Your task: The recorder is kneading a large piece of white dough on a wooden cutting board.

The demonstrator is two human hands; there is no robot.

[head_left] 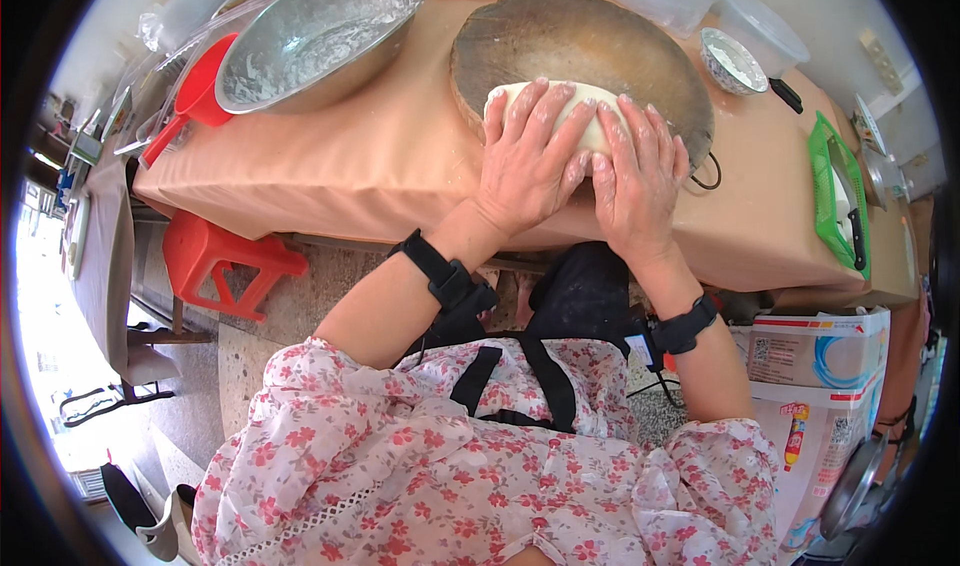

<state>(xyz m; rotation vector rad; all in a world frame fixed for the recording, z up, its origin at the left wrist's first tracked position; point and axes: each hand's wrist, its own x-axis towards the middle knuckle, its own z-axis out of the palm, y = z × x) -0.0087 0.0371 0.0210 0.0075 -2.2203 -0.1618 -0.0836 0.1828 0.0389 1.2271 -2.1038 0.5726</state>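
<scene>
While the person is leaning over the table (420, 151), both hands are resting on a lump of white dough (593, 138). The dough is sitting on the round wooden board (560, 41), at the edge close to the person. The left hand (530, 171) is covering the left part of the dough, and its fingers are spreading a little apart over the top. The right hand (640, 186) is covering the right part, and its fingers are lying closer together. Neither hand is pinching the dough. The palms are hiding what is under them, so one cannot tell how hard they are pushing. The two thumbs are pointing toward each other, and white powder is sticking to the fingers.

To the left of the board, a big metal bowl (300, 31) is showing white powder inside. A red scoop (205, 86) is lying just beside it. To the right, a small bowl (722, 78) is holding more white powder, and a green basket (821, 171) is standing farther off.
</scene>
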